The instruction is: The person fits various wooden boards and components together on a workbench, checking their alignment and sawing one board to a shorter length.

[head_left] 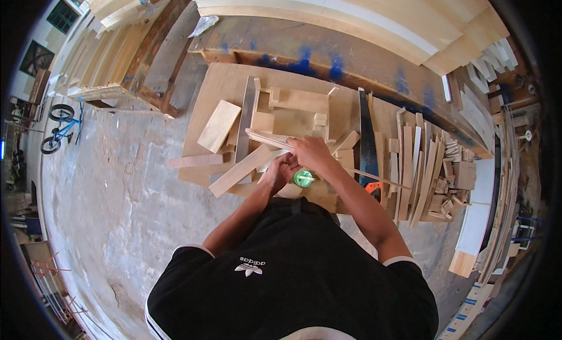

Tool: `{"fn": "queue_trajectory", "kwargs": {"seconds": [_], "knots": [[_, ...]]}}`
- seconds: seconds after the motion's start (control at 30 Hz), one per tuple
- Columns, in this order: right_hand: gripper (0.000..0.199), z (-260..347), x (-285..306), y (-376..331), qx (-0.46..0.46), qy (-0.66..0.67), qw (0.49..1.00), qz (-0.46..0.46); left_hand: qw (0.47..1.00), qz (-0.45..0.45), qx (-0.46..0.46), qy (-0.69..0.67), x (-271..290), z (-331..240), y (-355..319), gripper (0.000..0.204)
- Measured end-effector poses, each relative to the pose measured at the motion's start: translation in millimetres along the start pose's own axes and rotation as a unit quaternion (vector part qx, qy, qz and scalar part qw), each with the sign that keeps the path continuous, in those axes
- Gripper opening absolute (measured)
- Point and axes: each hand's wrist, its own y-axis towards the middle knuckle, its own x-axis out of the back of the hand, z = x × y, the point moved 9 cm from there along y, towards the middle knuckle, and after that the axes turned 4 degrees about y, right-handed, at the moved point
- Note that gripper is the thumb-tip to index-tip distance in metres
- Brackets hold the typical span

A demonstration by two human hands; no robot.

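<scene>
My right hand [311, 153] is closed round a long, thin wooden strip [268, 138]. The strip's near-left end shows beyond my fingers, and a thin length appears past my forearm on the right. Just below it, my left hand [281, 171] is half turned up with loosely bent fingers, and I make out nothing in it. Beside that hand stands a small green tub [302, 179] with a pale stick across it. Ahead of my hands lies a wooden frame [301, 100] with blocks at its corners.
A handsaw [367, 141] with an orange handle lies to the right, beside several wooden strips [418, 164] and small offcuts. Loose boards [219, 126] lie on the left of the plywood top [199, 100]. A paint-stained bench [275, 41] stands beyond, and a blue bicycle [61, 129] far left.
</scene>
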Motion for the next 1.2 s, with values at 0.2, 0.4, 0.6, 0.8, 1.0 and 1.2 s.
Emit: {"fn": "queue_trajectory", "kwargs": {"seconds": [0.2,0.4,0.6,0.8,1.0,1.2], "knots": [[0.018,-10,-12,7,-0.011,0.016,1.0,-0.001,0.998,-0.039,0.035,-0.036,27,11,10,0.029],[0.014,-18,-30,13,-0.009,0.002,1.0,-0.014,0.995,-0.098,0.012,-0.004,59,14,23,0.029],[0.011,-26,-33,12,-0.02,0.014,0.999,-0.038,0.99,-0.134,0.031,0.041,82,21,20,0.04],[0.011,-37,-34,15,-0.083,0.022,0.995,-0.048,0.97,-0.192,0.133,0.067,109,27,5,0.049],[0.011,-32,-29,18,-0.062,0.008,0.995,-0.081,0.98,-0.184,0.033,0.075,84,-15,2,0.044],[0.013,-31,-19,3,-0.063,0.022,0.994,-0.081,0.979,-0.133,-0.05,0.146,44,-45,11,0.045]]}}
